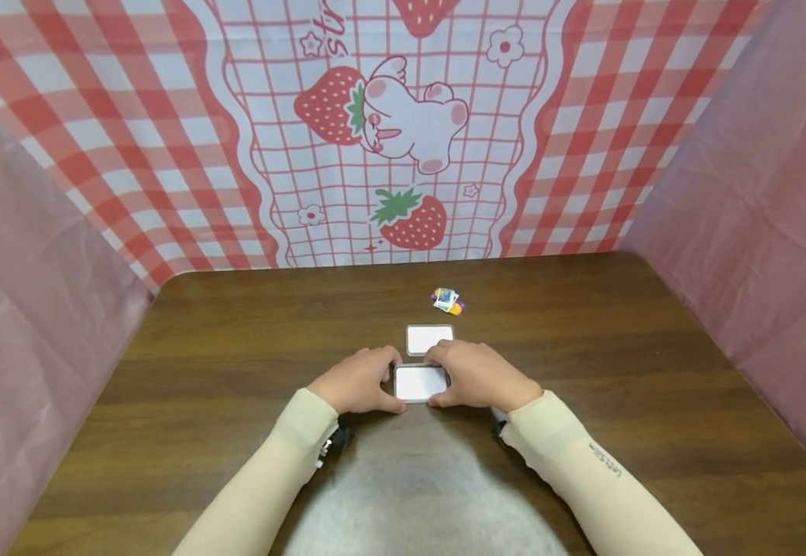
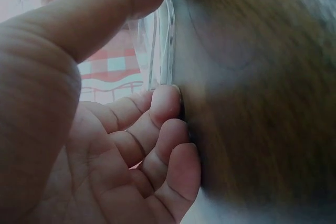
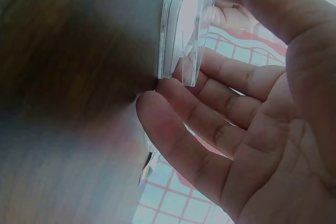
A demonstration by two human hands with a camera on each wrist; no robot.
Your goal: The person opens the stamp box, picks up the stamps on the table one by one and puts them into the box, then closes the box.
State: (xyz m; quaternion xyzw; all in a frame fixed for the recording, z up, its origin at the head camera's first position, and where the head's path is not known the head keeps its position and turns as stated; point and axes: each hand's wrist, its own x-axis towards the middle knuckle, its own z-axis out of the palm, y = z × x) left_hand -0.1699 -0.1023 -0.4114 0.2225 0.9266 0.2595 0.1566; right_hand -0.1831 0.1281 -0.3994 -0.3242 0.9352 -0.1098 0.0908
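Observation:
A small rectangular clear plastic case (image 1: 420, 384) with a bright white face lies in front of me, between both hands. My left hand (image 1: 357, 381) grips its left end, thumb at the near corner and fingertips at the far one. At the right end my right hand (image 1: 479, 374) holds it in the same way. The right wrist view shows the case (image 3: 167, 51) edge-on, its two clear layers slightly apart at this end. In the left wrist view, the clear edge (image 2: 167, 40) runs between thumb and fingertips. Just behind lies a similar white-faced rectangle (image 1: 425, 337), partly covered by right fingers.
Farther back on the brown wooden table (image 1: 271, 309) lies a little pile of colourful pieces (image 1: 448, 300), orange, purple and white. A strawberry-print cloth (image 1: 403, 116) hangs behind the table, with pink cloth (image 1: 757, 193) on both sides.

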